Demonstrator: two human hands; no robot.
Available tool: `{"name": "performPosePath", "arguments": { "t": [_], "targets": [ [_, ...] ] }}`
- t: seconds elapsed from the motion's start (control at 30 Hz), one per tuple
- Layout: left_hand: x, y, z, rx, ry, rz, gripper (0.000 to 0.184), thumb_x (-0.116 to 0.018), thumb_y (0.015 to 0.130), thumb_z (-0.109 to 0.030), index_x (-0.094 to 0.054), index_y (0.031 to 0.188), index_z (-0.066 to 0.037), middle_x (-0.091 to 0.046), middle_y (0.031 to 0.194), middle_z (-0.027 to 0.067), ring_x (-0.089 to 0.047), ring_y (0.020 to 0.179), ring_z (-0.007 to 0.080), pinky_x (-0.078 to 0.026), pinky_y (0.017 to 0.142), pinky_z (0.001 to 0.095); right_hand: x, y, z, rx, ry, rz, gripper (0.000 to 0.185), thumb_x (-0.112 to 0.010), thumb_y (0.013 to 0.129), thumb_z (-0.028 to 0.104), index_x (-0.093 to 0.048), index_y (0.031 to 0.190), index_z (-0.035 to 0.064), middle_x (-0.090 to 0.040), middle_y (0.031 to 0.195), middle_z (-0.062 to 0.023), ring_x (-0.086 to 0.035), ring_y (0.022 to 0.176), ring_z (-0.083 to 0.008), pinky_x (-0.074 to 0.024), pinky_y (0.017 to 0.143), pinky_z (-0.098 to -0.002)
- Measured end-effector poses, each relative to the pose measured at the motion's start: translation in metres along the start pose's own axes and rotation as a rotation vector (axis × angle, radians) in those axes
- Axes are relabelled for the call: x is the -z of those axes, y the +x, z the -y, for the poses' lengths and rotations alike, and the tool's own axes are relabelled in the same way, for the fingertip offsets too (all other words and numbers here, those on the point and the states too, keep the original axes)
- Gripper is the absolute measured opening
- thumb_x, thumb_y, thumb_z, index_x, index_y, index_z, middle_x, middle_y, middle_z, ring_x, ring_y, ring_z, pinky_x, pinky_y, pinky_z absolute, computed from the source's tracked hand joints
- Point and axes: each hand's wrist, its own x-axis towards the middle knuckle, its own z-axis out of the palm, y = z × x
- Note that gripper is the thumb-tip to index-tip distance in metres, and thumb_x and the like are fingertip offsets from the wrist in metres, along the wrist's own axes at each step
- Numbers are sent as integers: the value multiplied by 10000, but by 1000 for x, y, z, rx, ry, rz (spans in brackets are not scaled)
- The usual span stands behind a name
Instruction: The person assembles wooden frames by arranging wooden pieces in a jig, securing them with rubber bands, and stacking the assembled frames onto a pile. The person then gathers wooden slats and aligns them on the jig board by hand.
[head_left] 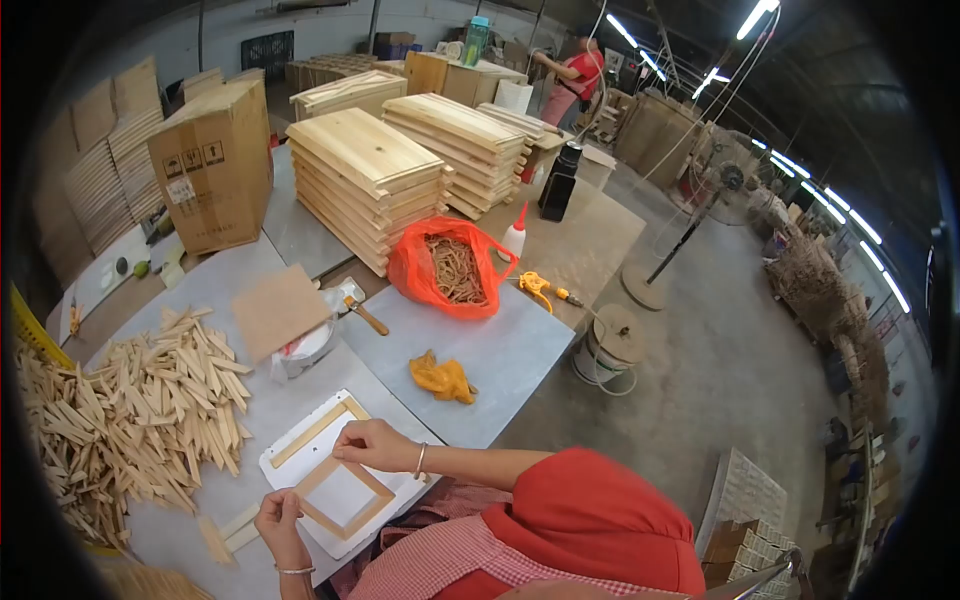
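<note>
Workshop hall, grey floor [700,340], tube lights overhead. Pale-topped work table [520,350] fills the near side; a co-worker [578,75] in red stands well beyond it. Two stacks of pale wooden pieces, near stack [350,165] and farther stack [450,145], rise at the back, with a tall cardboard carton [215,170] left of them. Heap of loose wood strips [160,410] covers the table's left side. Red plastic bag [408,262], open at the top, contains curled brown pieces [455,268]. White board [312,462] lies nearest the wearer; above its surface is a four-sided wooden frame [372,514], tilt unclear. Right hand [378,446]: thumb and fingers pinched on the frame's upper corner. Left hand [280,518]: fingertips closed on its left corner. Crumpled yellow cloth [442,378] rests apart from both, beyond the board. Red-tipped bottle [514,240] stands just behind the bag. Single strip [310,437] lies along the board's far edge. Smallest noted: wooden-handled brush [368,317], left of the bag.
</note>
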Motion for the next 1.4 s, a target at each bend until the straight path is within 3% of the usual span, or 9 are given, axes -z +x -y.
{"name": "performPosePath", "arguments": {
  "t": [0.07,0.53,0.67,0.73,0.8,0.87,0.9,1.2,1.4],
  "targets": [
    [-4,-5,-10,-17,-50,-22,75,-611,887,-84,-625,878,-11,-594,747,-5,-481,636,59,-387,593,196,6,2,6,-212,206,141,202,-618,895,218,-647,918,19,-621,759,-21,-567,692,-85,-479,614,-241],
    [9,-7,-7,-205,106,-33,113,-588,903,-100,-570,814,-32,-549,730,-8,-431,635,59,-358,580,216,4,4,9,-82,269,189,225,-578,930,235,-626,951,16,-587,762,-1,-538,687,-64,-484,630,-230],
    [3,-12,-22,-128,44,-47,231,-529,946,-172,-610,1043,21,-562,768,-7,-472,673,70,-414,632,217,10,15,11,-78,201,172,219,-559,935,221,-629,980,19,-617,826,-11,-576,728,-64,-519,627,-257],
    [11,-16,-23,-136,20,42,341,-518,949,-169,-534,1251,-13,-569,787,-2,-506,708,68,-445,667,225,11,22,2,-87,464,128,195,-556,925,187,-631,1004,25,-626,840,-22,-602,719,-102,-526,659,-285],
    [12,-32,-37,-42,51,82,420,-616,885,-102,-497,1285,-53,-588,802,21,-558,748,83,-486,664,258,19,32,23,-151,626,92,170,-527,909,163,-630,958,37,-602,807,1,-580,759,-95,-499,678,-266],
    [18,-47,-26,-173,63,77,489,-688,837,-100,-470,1271,-46,-631,862,43,-601,784,102,-504,691,262,21,50,43,-44,344,111,181,-520,933,166,-629,985,32,-609,792,1,-582,726,-110,-489,648,-262],
    [17,-60,-32,-204,-53,5,480,-679,846,-107,-462,1268,-39,-630,865,50,-604,776,111,-503,696,272,12,57,58,-84,421,102,197,-534,945,192,-630,967,21,-603,776,2,-560,689,-91,-475,629,-244],
    [105,-112,-126,-677,369,-592,380,-691,830,-105,-541,1170,-22,-633,840,58,-593,696,118,-486,650,264,-94,116,211,70,593,381,187,-592,915,125,-601,1043,-10,-606,771,-12,-551,650,-77,-457,598,-212],
    [189,-146,-194,-945,884,-1030,309,-718,777,-90,-603,1057,-25,-577,970,97,-567,878,215,-459,697,286,-188,160,305,301,576,551,169,-607,903,136,-619,961,-22,-602,760,-21,-553,641,-80,-465,578,-215]
  ]
}}
